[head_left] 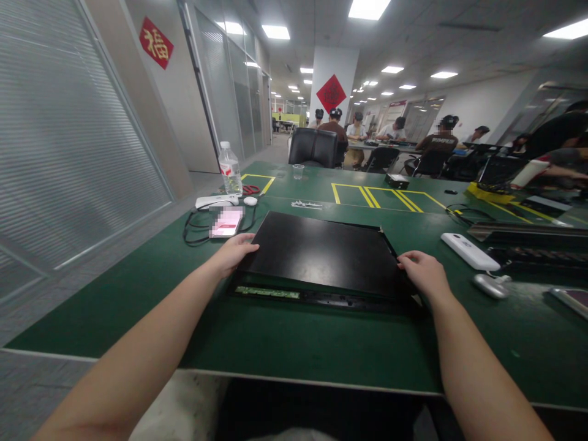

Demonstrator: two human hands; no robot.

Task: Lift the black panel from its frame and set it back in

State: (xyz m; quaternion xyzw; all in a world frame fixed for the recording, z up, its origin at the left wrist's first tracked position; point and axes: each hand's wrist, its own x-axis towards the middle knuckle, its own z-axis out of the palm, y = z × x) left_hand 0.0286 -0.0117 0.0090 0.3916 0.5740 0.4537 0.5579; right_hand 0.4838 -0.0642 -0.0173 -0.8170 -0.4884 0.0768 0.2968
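desk: green mat (pixel 294 343), yellow taped boxes
bottle: clear water bottle (pixel 229 169), upright, far left
cup: clear plastic cup (pixel 298 171)
phone: pink-screened phone (pixel 226 222) among black cables
right side: white remote-shaped device (pixel 469 251), silver mouse (pixel 491 285) just beside
background: seated people at far desks

surface (pixel 294 343): green mat with yellow marked boxes
center: flat black panel (pixel 321 254)
left: water bottle (pixel 229 168), phone (pixel 226 222)
right: white remote (pixel 469 251)

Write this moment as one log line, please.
left hand: grips panel's left edge | right hand: grips right edge | black panel: flat on green table
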